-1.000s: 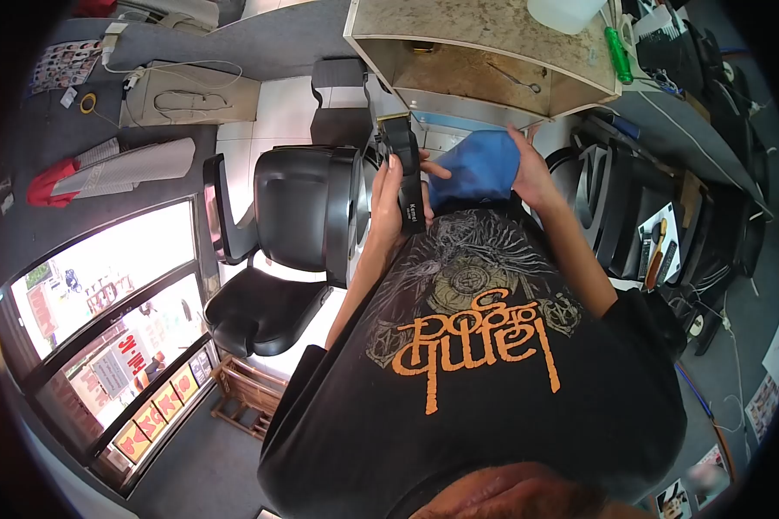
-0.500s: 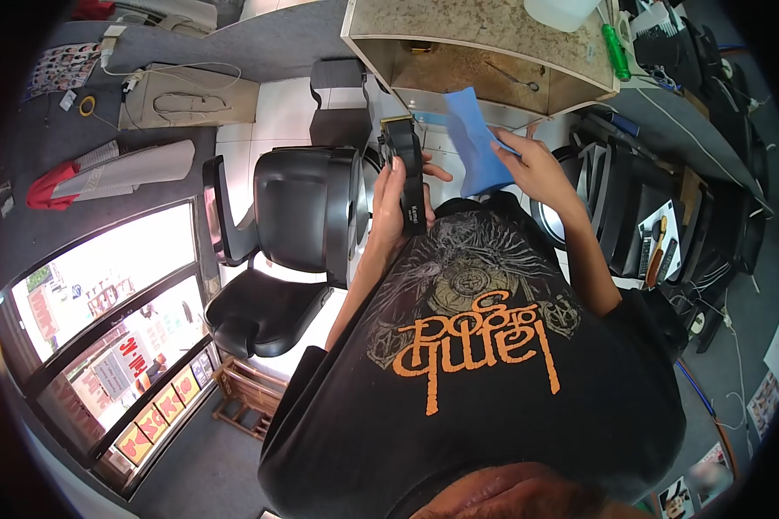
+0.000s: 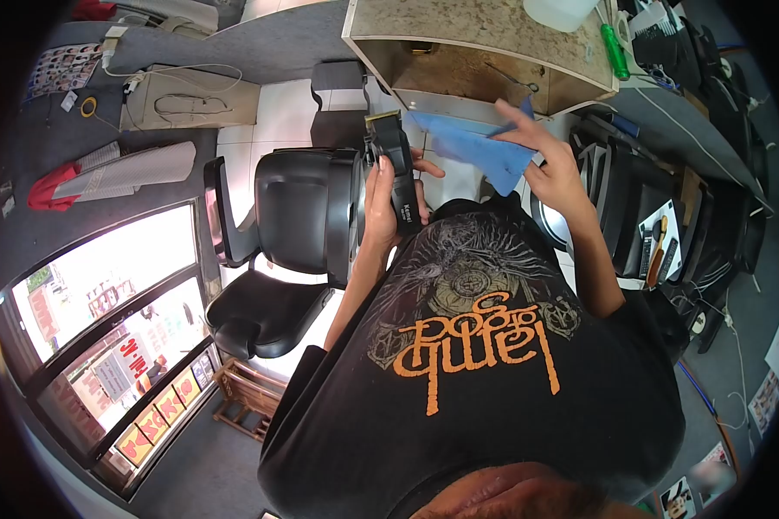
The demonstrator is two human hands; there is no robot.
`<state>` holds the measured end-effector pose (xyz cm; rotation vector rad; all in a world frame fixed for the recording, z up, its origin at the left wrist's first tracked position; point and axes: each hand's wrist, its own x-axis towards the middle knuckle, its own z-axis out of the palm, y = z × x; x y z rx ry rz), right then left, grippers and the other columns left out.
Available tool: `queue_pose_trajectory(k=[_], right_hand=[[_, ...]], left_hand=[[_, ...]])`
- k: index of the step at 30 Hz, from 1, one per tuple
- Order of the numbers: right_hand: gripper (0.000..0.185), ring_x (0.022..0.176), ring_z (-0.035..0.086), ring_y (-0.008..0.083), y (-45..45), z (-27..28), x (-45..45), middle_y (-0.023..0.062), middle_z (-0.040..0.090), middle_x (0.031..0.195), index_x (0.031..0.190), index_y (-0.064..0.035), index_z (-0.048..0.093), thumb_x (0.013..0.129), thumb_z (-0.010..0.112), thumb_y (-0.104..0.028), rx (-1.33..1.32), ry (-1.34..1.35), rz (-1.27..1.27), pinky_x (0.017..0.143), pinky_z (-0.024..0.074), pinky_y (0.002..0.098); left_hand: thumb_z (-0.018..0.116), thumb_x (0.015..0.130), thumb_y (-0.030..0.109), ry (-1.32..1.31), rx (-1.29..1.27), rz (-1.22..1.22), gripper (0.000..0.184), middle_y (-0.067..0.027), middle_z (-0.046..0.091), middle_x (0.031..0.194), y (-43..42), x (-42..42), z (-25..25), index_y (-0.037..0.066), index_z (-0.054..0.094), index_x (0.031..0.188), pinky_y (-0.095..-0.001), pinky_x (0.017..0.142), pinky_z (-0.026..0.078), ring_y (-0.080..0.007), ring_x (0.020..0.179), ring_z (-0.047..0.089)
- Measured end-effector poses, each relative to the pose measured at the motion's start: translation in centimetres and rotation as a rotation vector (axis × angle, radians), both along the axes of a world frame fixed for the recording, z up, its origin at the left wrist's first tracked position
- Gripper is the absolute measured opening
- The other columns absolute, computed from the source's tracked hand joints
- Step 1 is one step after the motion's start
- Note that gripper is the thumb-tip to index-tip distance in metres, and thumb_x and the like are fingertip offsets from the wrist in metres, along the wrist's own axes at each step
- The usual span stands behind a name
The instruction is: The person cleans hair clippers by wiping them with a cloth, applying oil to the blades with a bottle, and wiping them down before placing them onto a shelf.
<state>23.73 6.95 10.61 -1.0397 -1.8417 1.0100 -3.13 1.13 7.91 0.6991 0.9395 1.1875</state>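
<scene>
My left hand (image 3: 381, 201) is closed around a black hair clipper (image 3: 393, 173), held upright with its gold-coloured blade end (image 3: 383, 116) pointing away from me. The fingers of that hand show on the clipper's right side. My right hand (image 3: 547, 160) grips a thin blue cloth (image 3: 483, 154), partly blurred by motion. The cloth spreads leftward from the fingers toward the clipper, with a gap between its near part and the clipper's body. Both hands are in front of my black T-shirt (image 3: 511, 415).
A wooden cabinet (image 3: 467, 26) with an open shelf stands ahead; scissors (image 3: 515, 78) lie inside. On its top are a green-handled tool (image 3: 614, 54) and a whitish container (image 3: 563, 12). Black barber chairs (image 3: 303, 212) stand left. Combs and a brush (image 3: 659, 246) lie at right.
The blue cloth has swung from hanging upright to stretching sideways toward the clipper, and my right hand has shifted slightly right with raised fingers. The clipper has tilted a little to the left.
</scene>
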Motion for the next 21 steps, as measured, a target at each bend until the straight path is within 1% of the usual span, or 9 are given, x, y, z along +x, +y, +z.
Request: queue_pose_trajectory(k=[3,6,9,12,15,16,18,19,21], right_hand=[[0.030,0.116,0.072,0.0267,0.2,-0.4,0.2,0.0142,0.074,0.125,0.117,0.0029,0.073,0.090,0.061,0.006,-0.214,-0.045,0.006,0.104,0.0516,0.0349],[0.028,0.114,0.069,0.0214,0.5,-2.8,0.0,0.0092,0.072,0.125,0.124,0.0003,0.067,0.097,0.057,0.002,-0.220,0.076,0.053,0.100,0.0519,0.0335],[0.031,0.104,0.069,0.0163,0.4,-4.2,-0.6,0.0053,0.071,0.115,0.130,-0.0048,0.060,0.100,0.050,0.000,-0.355,0.190,-0.107,0.093,0.0541,0.0318],[0.027,0.102,0.064,0.0125,0.3,-4.0,-1.7,0.0022,0.066,0.111,0.128,-0.0057,0.058,0.104,0.046,-0.003,-0.609,0.469,-0.286,0.091,0.0516,0.0274],[0.027,0.107,0.061,0.0111,0.6,-4.0,-2.4,0.0031,0.065,0.117,0.127,-0.0063,0.059,0.104,0.046,-0.003,-0.510,0.502,-0.311,0.094,0.0487,0.0256],[0.027,0.108,0.060,0.0109,0.6,-3.5,-2.6,0.0033,0.065,0.118,0.127,-0.0067,0.058,0.103,0.046,-0.002,-0.529,0.443,-0.262,0.094,0.0485,0.0261],[0.028,0.109,0.058,0.0105,0.5,-2.2,-2.9,0.0037,0.063,0.121,0.127,-0.0076,0.058,0.103,0.046,-0.002,-0.565,0.326,-0.169,0.094,0.0480,0.0270],[0.027,0.108,0.058,0.0101,0.3,-2.3,-3.6,0.0036,0.063,0.120,0.126,-0.0074,0.058,0.103,0.046,-0.003,-0.531,0.366,-0.106,0.093,0.0479,0.0271],[0.023,0.106,0.056,0.0093,-0.1,-2.8,-5.5,0.0034,0.062,0.118,0.124,-0.0070,0.058,0.103,0.047,-0.005,-0.460,0.446,0.023,0.091,0.0477,0.0274]], left_hand=[[0.035,0.113,0.055,-0.016,0.004,-0.009,0.065,-0.0241,0.071,0.102,-0.1,0.1,-0.2,-0.006,0.052,0.129,-0.0253,0.042,0.051,-0.0126,0.048,0.057],[0.035,0.113,0.054,-0.020,-0.004,-0.017,0.064,-0.0239,0.071,0.102,-0.2,0.1,0.1,-0.005,0.052,0.129,-0.0251,0.042,0.051,-0.0125,0.048,0.058],[0.035,0.113,0.054,-0.027,0.000,-0.027,0.064,-0.0237,0.071,0.101,-0.2,0.2,0.1,-0.005,0.052,0.130,-0.0247,0.042,0.051,-0.0124,0.049,0.058],[0.036,0.113,0.055,-0.018,-0.005,-0.036,0.063,-0.0232,0.071,0.100,-0.3,0.4,0.2,-0.004,0.052,0.130,-0.0246,0.042,0.050,-0.0124,0.049,0.058],[0.036,0.113,0.055,-0.011,-0.019,-0.053,0.063,-0.0224,0.072,0.098,-0.3,0.8,0.3,-0.004,0.052,0.131,-0.0247,0.043,0.050,-0.0125,0.049,0.059],[0.037,0.113,0.055,-0.011,-0.025,-0.062,0.063,-0.0220,0.072,0.097,-0.4,0.9,0.3,-0.004,0.052,0.131,-0.0248,0.043,0.050,-0.0125,0.049,0.059],[0.038,0.109,0.062,0.032,-0.047,-0.104,0.072,-0.0222,0.070,0.094,-0.5,1.0,0.3,-0.005,0.052,0.131,-0.0242,0.041,0.050,-0.0131,0.047,0.058],[0.038,0.108,0.066,0.052,-0.056,-0.128,0.076,-0.0222,0.069,0.092,-0.4,1.1,0.3,-0.005,0.052,0.131,-0.0240,0.040,0.049,-0.0134,0.047,0.058],[0.034,0.107,0.069,-0.021,-0.091,-0.183,0.076,-0.0184,0.068,0.081,-0.3,1.6,0.4,-0.003,0.054,0.126,-0.0244,0.038,0.049,-0.0139,0.045,0.058]])
